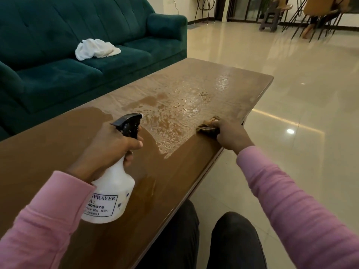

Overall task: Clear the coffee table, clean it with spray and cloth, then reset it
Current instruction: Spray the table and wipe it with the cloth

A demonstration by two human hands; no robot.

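Wet film glistened across the far half of the brown table, where a person's right hand, fingers curled round a crumpled brown cloth, held it on the surface near the right edge. Over the near half, the left hand gripped a white spray bottle by its neck, fingers wrapped below the black trigger head. Behind, a white rag lay on a green sofa.

Grips the spray bottle by the neck with the left hand, elbow bent. Stretches the right arm forward and clenches a cloth in the right hand.
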